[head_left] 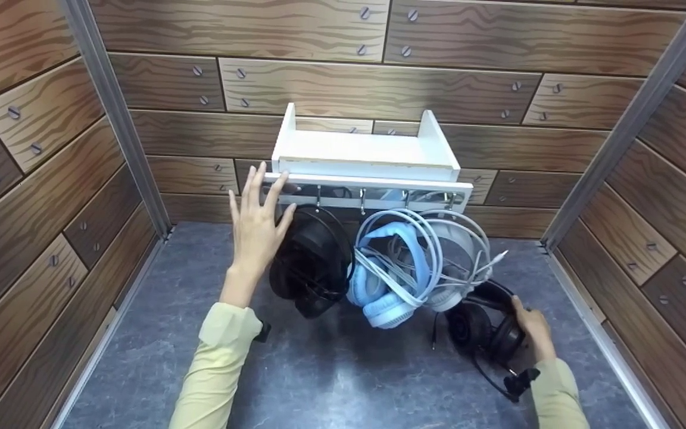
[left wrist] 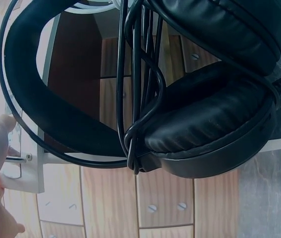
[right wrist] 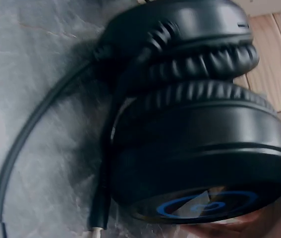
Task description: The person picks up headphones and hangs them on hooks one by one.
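My left hand touches the left end of a white hook rack, its fingers straight and spread. Black headphones hang from the rack beside that hand; their cushioned cups and bundled cable fill the left wrist view. Light blue headphones hang near the middle, and white-grey headphones to their right, both with looped cables. Lower right, my right hand grips the headband of a black headset close to the tabletop. Its cups and dangling cable show in the right wrist view; most of the hand is hidden there.
Above the hooks, a white open shelf stands against the wood-patterned back wall. Similar panels with metal corner posts enclose both sides. The dark grey tabletop lies below the headphones.
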Action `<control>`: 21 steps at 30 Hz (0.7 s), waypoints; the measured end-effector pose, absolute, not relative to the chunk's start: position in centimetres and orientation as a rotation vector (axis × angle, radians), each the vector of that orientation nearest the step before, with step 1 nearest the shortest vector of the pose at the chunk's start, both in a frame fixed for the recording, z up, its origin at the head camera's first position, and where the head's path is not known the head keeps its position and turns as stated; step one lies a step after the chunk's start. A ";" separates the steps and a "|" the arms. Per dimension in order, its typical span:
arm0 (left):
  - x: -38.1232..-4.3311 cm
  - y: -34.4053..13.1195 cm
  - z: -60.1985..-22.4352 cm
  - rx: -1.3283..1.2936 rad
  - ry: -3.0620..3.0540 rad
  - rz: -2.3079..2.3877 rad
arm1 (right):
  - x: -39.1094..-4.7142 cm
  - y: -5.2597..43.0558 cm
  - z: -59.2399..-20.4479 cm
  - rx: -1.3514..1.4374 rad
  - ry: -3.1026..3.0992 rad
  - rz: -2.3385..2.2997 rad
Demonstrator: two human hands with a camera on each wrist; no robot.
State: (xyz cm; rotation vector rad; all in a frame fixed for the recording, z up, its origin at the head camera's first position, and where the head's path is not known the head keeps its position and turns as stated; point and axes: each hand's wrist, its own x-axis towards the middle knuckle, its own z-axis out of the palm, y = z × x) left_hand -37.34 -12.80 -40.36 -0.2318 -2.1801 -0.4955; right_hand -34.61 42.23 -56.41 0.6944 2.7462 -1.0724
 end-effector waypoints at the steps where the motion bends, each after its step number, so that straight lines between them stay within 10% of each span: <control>1: -37.3 -12.8 -40.4 -0.230 -2.180 -0.494 | -34.7 42.3 -56.5 0.686 2.753 -1.042; 21: -37.4 -12.8 -40.4 -0.240 -2.177 -0.499 | -33.6 42.2 -57.1 0.790 2.875 -1.087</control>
